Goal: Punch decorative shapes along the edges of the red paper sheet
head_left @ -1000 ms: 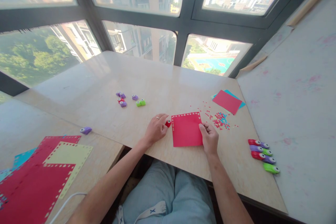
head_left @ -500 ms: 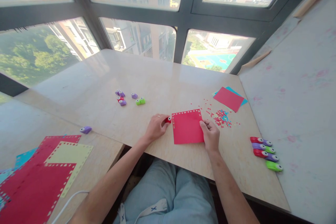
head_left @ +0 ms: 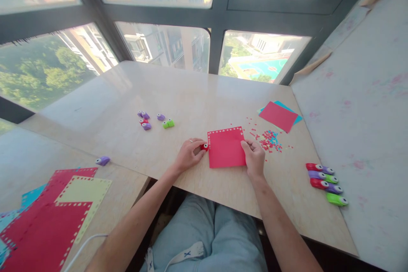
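My left hand (head_left: 190,154) is closed around a small red craft punch (head_left: 204,147), its white-and-black top showing beside the fingertips. The punch sits against the left edge of a red sheet of paper (head_left: 225,149). Small punched holes run along the sheet's top edge and down the upper part of its left side. With thumb and fingers, my right hand (head_left: 254,156) grips the sheet's right edge. Just beyond that hand lies a scatter of red and blue paper bits (head_left: 270,141) on the table.
Red and blue sheets (head_left: 279,115) lie stacked at the back right. Several craft punches (head_left: 320,183) line the right side; others (head_left: 145,121) stand left of centre. A lone purple punch (head_left: 103,160) is near punched red sheets (head_left: 60,229) and a yellow sheet (head_left: 83,191) at left.
The red sheet's near edge has shifted away from me, and my right hand has moved slightly with it. My left hand stays on the punch; the whole view has shifted a little.
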### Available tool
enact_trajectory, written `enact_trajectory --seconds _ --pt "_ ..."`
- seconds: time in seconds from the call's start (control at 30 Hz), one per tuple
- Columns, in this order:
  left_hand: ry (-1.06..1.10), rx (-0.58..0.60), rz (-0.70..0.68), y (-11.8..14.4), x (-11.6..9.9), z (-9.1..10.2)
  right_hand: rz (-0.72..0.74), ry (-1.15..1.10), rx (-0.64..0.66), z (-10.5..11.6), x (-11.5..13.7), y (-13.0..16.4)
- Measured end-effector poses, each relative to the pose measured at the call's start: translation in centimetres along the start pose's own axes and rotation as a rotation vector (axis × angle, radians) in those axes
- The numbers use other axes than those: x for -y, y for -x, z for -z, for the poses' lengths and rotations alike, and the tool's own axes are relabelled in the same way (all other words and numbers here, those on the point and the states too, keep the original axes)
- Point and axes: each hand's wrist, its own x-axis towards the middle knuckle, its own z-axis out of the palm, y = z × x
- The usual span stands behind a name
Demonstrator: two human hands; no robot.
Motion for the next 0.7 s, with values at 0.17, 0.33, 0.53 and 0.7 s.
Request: enact_trajectory --seconds 0.17,0.33,0.53,0.7 --pt "0.015 0.016 0.024 -0.12 -0.09 0.08 -0.011 -0.016 0.024 -0.03 -0.52 -0.27" --pt "0.025 0.032 0.042 -0.19 -0.07 0.08 -0.007 0.01 0.045 -0.01 -0.95 -0.44" --pt "0.063 0.018 0.055 -0.2 -0.23 0.11 -0.024 -0.027 0.032 -0.01 -0.75 -0.35" --pt "0.079 0.017 0.069 -0.07 -0.02 -0.01 -0.046 -0.017 0.011 -0.11 -0.37 -0.26"
